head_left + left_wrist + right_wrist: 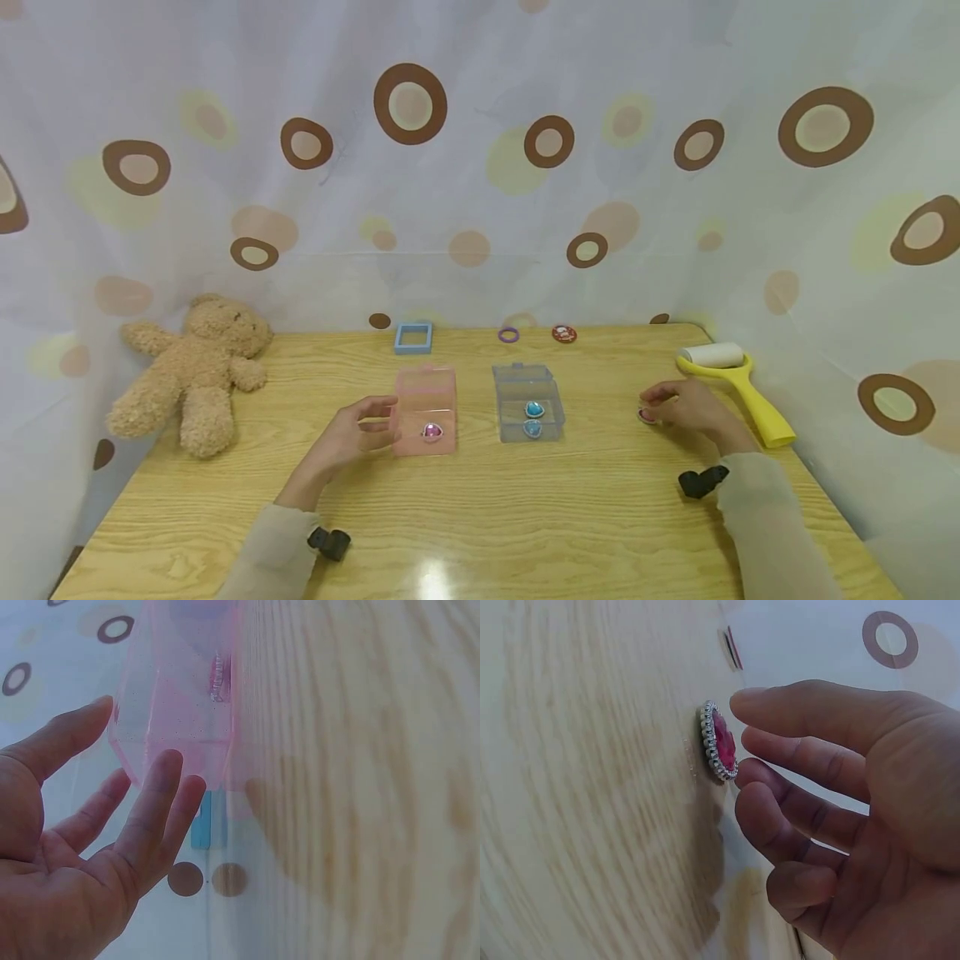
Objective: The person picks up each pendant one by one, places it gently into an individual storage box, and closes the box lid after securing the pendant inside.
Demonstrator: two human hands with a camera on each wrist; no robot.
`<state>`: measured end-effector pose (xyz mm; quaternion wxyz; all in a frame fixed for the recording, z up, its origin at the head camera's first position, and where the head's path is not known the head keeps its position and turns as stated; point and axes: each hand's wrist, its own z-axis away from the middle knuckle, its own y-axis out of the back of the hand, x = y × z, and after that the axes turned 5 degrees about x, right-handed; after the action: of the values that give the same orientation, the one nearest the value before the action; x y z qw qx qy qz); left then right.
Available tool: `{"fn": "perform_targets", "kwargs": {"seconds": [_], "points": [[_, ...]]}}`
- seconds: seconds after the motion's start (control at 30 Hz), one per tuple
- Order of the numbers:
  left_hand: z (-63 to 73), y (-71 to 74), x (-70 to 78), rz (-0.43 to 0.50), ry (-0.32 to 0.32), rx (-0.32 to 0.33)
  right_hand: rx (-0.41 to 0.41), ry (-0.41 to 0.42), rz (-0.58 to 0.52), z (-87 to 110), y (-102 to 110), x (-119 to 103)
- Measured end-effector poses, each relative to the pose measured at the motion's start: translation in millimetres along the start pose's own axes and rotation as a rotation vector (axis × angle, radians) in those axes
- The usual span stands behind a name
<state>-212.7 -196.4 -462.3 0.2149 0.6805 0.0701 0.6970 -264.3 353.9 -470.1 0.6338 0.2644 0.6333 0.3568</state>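
Note:
My left hand [354, 432] is beside the clear pink box [426, 380], with its fingers spread loosely along the left wall. In the left wrist view the fingertips overlap the end of that box [180, 712]. Inside it lies a pink heart-shaped gem [432, 431] with a silvery rim. On the right, my right hand [684, 406] hovers over a second, deeper pink gem [645, 415] on the table. The right wrist view shows thumb and fingers bent around this beaded-edge gem [724, 742], fingertips right at its side without a grip.
A clear grey-blue box [511, 432], lid raised, holds two blue gems [534, 409]. Behind stand a blue square frame [413, 349], a purple ring [508, 335] and a red disc [565, 334]. A teddy bear [198, 371] sits left; a yellow-handled lint roller [757, 404] lies right.

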Motion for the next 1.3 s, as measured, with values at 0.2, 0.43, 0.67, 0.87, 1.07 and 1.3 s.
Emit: {"fn": "perform_targets", "kwargs": {"seconds": [0.2,0.43,0.67,0.87,1.07,1.3], "points": [[0.7,0.0,1.4,0.004,0.001,-0.006,-0.011,-0.012,0.025,-0.6,-2.4,4.6],[-0.2,0.0,0.8,0.0,-0.001,0.0,-0.016,0.026,0.099,-1.3,-1.4,7.7],[-1.3,-0.4,0.0,-0.004,-0.007,-0.003,-0.023,0.051,0.123,-2.6,-1.2,8.9],[-1.4,-0.6,0.6,-0.003,0.004,0.0,-0.018,0.064,0.112,0.2,-0.6,2.6],[-1.1,-1.1,1.0,-0.005,0.012,0.007,0.018,0.107,0.073,0.6,-0.8,-3.3],[0.0,-0.9,0.5,-0.004,0.008,0.005,0.04,0.151,0.035,-4.6,-2.6,-6.2]]}}
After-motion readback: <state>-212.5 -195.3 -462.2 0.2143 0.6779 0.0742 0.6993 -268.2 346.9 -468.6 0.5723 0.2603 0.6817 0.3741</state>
